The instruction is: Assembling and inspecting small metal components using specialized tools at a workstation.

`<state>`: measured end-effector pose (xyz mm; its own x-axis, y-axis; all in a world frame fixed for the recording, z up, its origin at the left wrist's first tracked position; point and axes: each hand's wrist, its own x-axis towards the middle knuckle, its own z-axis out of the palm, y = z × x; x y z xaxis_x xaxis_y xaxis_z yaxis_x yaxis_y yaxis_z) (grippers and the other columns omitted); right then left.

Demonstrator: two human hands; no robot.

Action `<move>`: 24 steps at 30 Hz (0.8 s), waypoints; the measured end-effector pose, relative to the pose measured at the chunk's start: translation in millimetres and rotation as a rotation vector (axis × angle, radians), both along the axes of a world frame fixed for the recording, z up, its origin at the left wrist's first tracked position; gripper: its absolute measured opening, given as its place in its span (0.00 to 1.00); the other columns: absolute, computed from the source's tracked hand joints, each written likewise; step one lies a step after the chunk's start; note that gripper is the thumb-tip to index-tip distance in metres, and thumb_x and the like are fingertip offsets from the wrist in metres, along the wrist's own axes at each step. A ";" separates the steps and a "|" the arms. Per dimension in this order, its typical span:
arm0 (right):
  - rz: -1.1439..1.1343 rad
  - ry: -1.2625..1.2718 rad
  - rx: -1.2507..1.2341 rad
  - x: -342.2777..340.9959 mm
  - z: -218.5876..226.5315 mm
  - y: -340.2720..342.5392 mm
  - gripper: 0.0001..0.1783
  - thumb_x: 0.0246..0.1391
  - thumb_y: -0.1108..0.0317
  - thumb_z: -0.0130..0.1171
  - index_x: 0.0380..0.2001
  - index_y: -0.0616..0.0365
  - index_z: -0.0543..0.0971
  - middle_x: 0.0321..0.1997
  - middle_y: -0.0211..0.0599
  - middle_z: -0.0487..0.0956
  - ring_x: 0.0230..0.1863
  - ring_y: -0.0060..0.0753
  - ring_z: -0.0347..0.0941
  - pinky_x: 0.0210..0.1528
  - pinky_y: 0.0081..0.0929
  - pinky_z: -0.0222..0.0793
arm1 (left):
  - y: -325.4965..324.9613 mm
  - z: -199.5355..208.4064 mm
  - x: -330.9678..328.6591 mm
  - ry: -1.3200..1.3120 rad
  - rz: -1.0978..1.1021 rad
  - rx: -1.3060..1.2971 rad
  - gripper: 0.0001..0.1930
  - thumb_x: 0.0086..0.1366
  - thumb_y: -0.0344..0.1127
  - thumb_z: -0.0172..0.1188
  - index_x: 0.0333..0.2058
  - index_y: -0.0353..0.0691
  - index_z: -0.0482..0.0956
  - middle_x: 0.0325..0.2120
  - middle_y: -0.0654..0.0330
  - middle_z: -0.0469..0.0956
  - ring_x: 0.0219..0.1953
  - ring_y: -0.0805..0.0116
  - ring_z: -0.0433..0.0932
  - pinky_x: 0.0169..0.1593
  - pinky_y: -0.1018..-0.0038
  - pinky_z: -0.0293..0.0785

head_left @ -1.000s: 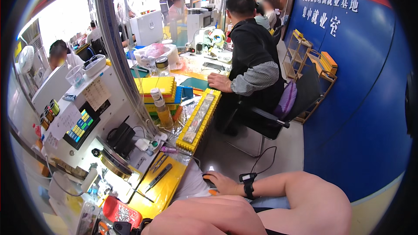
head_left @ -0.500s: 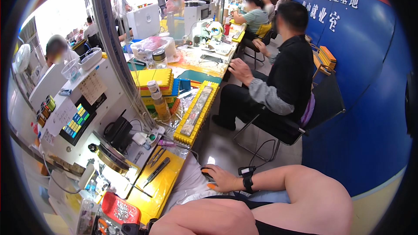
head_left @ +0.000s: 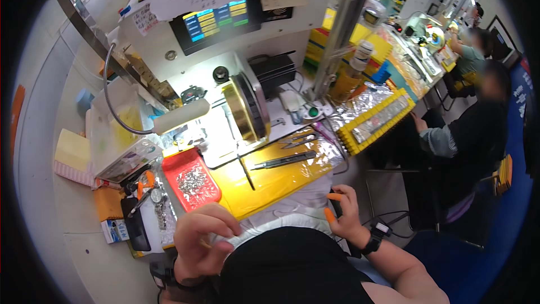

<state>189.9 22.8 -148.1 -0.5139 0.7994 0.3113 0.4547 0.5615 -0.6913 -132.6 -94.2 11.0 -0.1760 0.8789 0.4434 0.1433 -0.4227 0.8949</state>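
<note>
My left hand (head_left: pixel 205 236) is raised at the table's front edge, beside a red tray (head_left: pixel 175 184) of small silvery pieces. Its fingers are loosely curled, the thumb is apart from them, and no held thing shows. My right hand (head_left: pixel 349 217) is by the white cloth (head_left: pixel 287 205) at the yellow mat's near side. Orange covers sit on its thumb and index finger, which are spread; the gap between them is dark. On the yellow mat (head_left: pixel 247 194) lie a dark pen-like tool (head_left: pixel 286 160), a thin black stick (head_left: pixel 246 173) and tweezers (head_left: pixel 298 141).
Behind the mat stands a white machine with a gold-rimmed wheel (head_left: pixel 239 112), a lamp tube (head_left: pixel 181 117) and a screen (head_left: pixel 216 22). A yellow toothed tray (head_left: pixel 377 121) and a bottle (head_left: pixel 351 73) are at the right. Orange-handled pliers (head_left: pixel 146 183) lie left. A co-worker (head_left: pixel 467 118) sits at right.
My view has turned left and down to the workstation. My left hand has come into view above the table edge; my right hand's fingers are now spread upward.
</note>
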 end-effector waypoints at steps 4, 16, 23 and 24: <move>0.061 0.078 0.041 -21.6 25.1 12.0 0.16 0.45 0.78 0.66 0.41 0.61 0.80 0.48 0.48 0.75 0.47 0.50 0.74 0.50 0.38 0.72 | -28.5 -55.6 -35.2 0.180 0.407 -0.098 0.10 0.67 0.34 0.66 0.34 0.37 0.75 0.28 0.55 0.79 0.31 0.61 0.79 0.37 0.70 0.74; 0.444 0.400 -0.271 -135.9 87.0 34.9 0.13 0.54 0.73 0.67 0.43 0.62 0.80 0.36 0.41 0.79 0.31 0.37 0.76 0.35 0.30 0.72 | 5.1 -49.9 -94.2 0.717 0.717 -0.094 0.07 0.56 0.28 0.65 0.33 0.38 0.76 0.34 0.53 0.77 0.41 0.54 0.73 0.51 0.60 0.69; 0.428 0.845 -1.000 -237.2 92.3 -9.3 0.18 0.65 0.78 0.58 0.57 0.64 0.71 0.40 0.31 0.75 0.40 0.20 0.71 0.44 0.21 0.69 | 58.0 -20.7 -94.9 0.821 0.627 -0.231 0.19 0.53 0.28 0.71 0.45 0.34 0.83 0.42 0.47 0.81 0.47 0.46 0.78 0.55 0.57 0.74; 0.463 0.904 -1.013 -245.4 86.2 -7.9 0.22 0.67 0.79 0.55 0.62 0.64 0.66 0.47 0.31 0.72 0.43 0.18 0.69 0.47 0.19 0.69 | 65.0 -22.6 -99.0 0.818 0.621 -0.234 0.19 0.53 0.28 0.71 0.45 0.34 0.83 0.42 0.47 0.81 0.47 0.46 0.78 0.55 0.57 0.74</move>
